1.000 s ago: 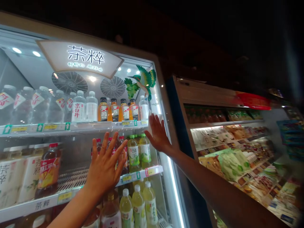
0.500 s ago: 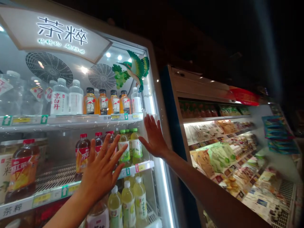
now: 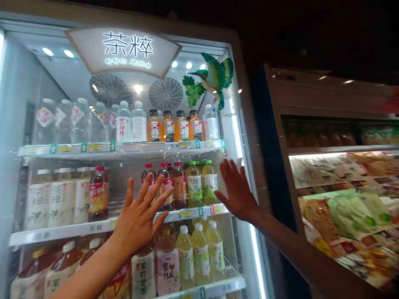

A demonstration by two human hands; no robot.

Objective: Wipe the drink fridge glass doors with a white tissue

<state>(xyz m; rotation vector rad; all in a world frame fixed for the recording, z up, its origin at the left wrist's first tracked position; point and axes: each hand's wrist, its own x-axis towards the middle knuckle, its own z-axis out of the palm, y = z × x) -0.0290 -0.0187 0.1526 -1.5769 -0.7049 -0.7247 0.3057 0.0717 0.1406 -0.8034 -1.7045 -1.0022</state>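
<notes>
Both my arms reach forward toward a lit drinks fridge (image 3: 93,227) with several shelves. My left hand (image 3: 137,218) is raised with its fingers spread and holds nothing. It overlaps dark-red capped bottles (image 3: 180,187) on the middle shelf; whether it touches the glass I cannot tell. My right hand (image 3: 237,193) is open too, near the fridge's right frame, beside the green tea bottles (image 3: 195,187). Its fingers are stretched out and nothing is in them. Below the hands stand pale yellow bottles (image 3: 201,255) and a pink-labelled bottle (image 3: 168,265).
Clear water bottles (image 3: 82,122) and orange drinks with black caps (image 3: 181,126) line the upper shelf. A bird sticker (image 3: 215,81) is at the top right. To the right stands an open chilled case (image 3: 311,101) holding bagged goods (image 3: 361,214).
The view has turned left, so the fridge appears further right and more of its left side shows. Both hands stay raised and spread, and appear further right in the picture.
</notes>
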